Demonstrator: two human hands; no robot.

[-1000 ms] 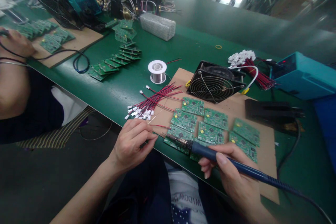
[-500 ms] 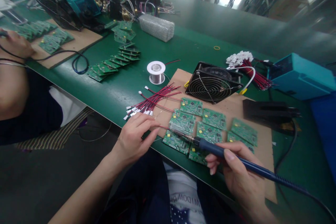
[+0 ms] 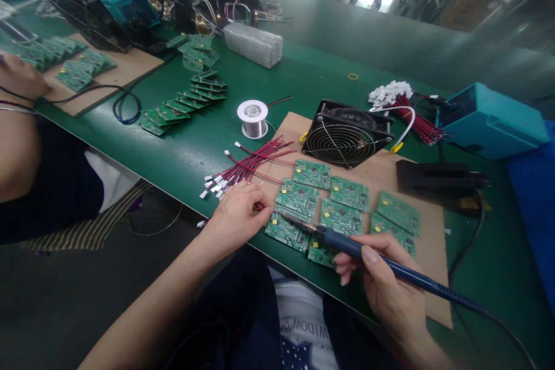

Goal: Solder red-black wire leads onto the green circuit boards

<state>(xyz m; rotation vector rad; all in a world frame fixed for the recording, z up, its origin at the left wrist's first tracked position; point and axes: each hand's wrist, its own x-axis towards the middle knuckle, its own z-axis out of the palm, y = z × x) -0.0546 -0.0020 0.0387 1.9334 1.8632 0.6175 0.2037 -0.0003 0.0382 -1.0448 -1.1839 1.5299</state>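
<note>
- the right hand [image 3: 385,289] is gripping the blue iron [image 3: 390,269] like a pen, fingers wrapped tight round it, and its tip is lying over the near boards [image 3: 289,230] on the cardboard [image 3: 433,300].
- the left hand [image 3: 240,217] is pinching what looks like a thin red wire [image 3: 260,206] just left of those boards, fingers closed together; how firmly, i cannot tell.
- to my eye, the wire end is wanting to sit steady on the pad while the tip is touching both, with the wrist resting on the table edge.
- a wire bundle [image 3: 247,169] is lying just beyond the left hand, near enough to snag.
- the solder spool [image 3: 252,118] is sitting well back, the fan [image 3: 344,141] behind the boards.
- a neighbour's hand [image 3: 19,78] is working far left, well apart.
</note>
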